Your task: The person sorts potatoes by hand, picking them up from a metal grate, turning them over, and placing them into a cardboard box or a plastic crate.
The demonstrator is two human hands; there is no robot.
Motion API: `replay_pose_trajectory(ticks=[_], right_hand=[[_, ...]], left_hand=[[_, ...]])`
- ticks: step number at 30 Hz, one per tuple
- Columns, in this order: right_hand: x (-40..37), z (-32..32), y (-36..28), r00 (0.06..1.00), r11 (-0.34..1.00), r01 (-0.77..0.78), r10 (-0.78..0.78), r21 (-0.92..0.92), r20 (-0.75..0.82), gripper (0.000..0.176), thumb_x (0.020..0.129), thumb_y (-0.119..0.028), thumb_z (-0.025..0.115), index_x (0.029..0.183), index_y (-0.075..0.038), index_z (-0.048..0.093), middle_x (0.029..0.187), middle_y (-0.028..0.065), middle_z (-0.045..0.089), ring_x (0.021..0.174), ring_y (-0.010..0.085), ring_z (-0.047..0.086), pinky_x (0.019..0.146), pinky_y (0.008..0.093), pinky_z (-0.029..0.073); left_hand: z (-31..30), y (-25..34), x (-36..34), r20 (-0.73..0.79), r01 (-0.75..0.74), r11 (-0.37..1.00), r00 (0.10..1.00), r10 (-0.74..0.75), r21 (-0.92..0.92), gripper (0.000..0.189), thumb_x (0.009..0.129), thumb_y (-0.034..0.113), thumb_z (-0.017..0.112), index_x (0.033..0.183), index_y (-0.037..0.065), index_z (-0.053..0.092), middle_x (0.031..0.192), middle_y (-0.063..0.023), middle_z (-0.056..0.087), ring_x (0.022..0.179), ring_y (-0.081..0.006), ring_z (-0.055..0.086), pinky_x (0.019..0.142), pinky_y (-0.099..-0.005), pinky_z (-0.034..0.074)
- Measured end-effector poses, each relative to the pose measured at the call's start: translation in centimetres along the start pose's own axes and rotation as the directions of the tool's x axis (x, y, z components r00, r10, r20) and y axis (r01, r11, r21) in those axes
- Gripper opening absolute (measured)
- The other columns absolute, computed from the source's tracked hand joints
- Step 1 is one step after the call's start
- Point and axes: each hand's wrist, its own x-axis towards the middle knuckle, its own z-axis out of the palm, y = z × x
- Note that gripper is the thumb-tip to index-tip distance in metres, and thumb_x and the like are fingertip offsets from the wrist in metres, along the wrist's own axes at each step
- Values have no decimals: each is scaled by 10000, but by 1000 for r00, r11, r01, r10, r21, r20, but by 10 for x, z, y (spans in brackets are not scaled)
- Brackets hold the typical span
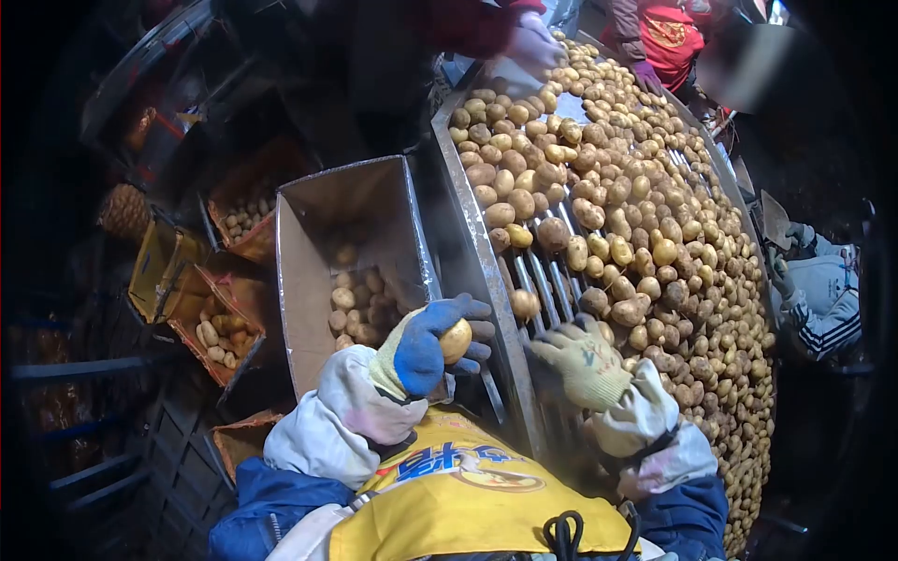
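My left hand [426, 346], in a blue-coated work glove, is closed around a pale potato [456, 342]. It is beside the near end of a tall cardboard box [323, 215] with potatoes [360, 304] in its bottom. My right hand [585, 366], in a cream glove with its back towards me, reaches over the metal rollers [543, 280] of the sorting table. Its fingers look apart and slightly blurred, and I see nothing held in them. Many potatoes [645, 252] are spread over the table beyond and beside this hand.
The table's metal edge [475, 234] runs between the cardboard box and the rollers. More boxes of potatoes [224, 327] stand at the left. A co-worker's gloved hand [535, 45] is at the far end. Other people [666, 37] stand along the far and right sides.
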Motion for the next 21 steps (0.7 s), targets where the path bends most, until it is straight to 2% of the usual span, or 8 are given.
replay_pose_trajectory(ticks=[1, 4, 6, 10, 12, 16, 17, 21], right_hand=[[-4, -3, 2, 987, 985, -3, 31, 174, -158, 474, 866, -192, 758, 1318, -71, 681, 1241, 138, 728, 1154, 342, 671, 1052, 529, 461], [8, -16, 28, 837, 967, -173, 245, 188, -489, 470, 844, -127, 760, 1303, -59, 684, 1186, 186, 738, 1066, 380, 698, 979, 482, 521], [34, -11, 74, 737, 980, -179, 191, 86, -649, 534, 827, -92, 756, 1349, -57, 648, 1204, 207, 720, 1059, 403, 689, 941, 485, 534], [114, -10, 121, 832, 905, -371, 224, -209, -507, 483, 953, -113, 566, 1436, -100, 574, 1286, 180, 693, 1148, 386, 665, 1006, 477, 506], [142, -38, 84, 813, 810, -563, 507, -163, -287, 472, 1002, -119, 484, 1471, -127, 540, 1290, 177, 693, 1144, 392, 677, 999, 481, 516], [130, -11, 116, 761, 820, -437, 557, 370, -334, 602, 926, -203, 764, 1475, -90, 545, 1299, 190, 712, 1194, 374, 683, 1031, 453, 536], [121, -19, 100, 718, 784, -370, 582, 498, -383, 698, 853, -227, 866, 1466, -78, 567, 1284, 194, 719, 1211, 322, 687, 1054, 410, 527], [92, -62, 30, 861, 623, -140, 460, 770, -216, 704, 952, -328, 755, 1546, -70, 478, 1271, 247, 691, 1236, 340, 661, 1063, 407, 501]], left_hand=[[0, 0, 1, 11, 5, 1000, 1000, -5, -8, 555, 1064, 479, 545, 1377, 28, 626, 1184, -163, 715, 926, -274, 713, 765, -392, 600], [0, -3, 6, 33, 35, 999, 999, -34, -34, 551, 1062, 479, 548, 1374, 31, 628, 1178, -146, 722, 921, -261, 717, 755, -388, 599], [-4, -5, 10, 27, 78, 996, 997, -77, -45, 549, 1063, 480, 549, 1370, 33, 630, 1178, -136, 724, 920, -252, 720, 751, -388, 600], [-6, -2, 14, 77, 79, 995, 994, -74, -63, 559, 1066, 490, 544, 1365, 26, 627, 1188, -126, 725, 928, -231, 720, 752, -365, 599], [-9, -2, 16, 128, 85, 993, 989, -74, -83, 544, 1070, 446, 553, 1409, 23, 596, 1242, -135, 714, 953, -243, 724, 785, -370, 610], [-22, -8, 20, 325, -200, 978, 930, 173, 52, 549, 1053, 314, 615, 1511, 30, 509, 1380, -156, 664, 1049, -275, 725, 873, -392, 625], [-21, -2, 22, 299, -78, 996, 952, 65, 32, 667, 1006, 222, 691, 1596, 72, 418, 1467, -171, 606, 1118, -290, 708, 926, -414, 617], [-11, -14, 37, 326, -153, 972, 923, 205, -177, 739, 992, 286, 723, 1626, 128, 378, 1440, -166, 611, 1131, -298, 702, 904, -434, 619]])
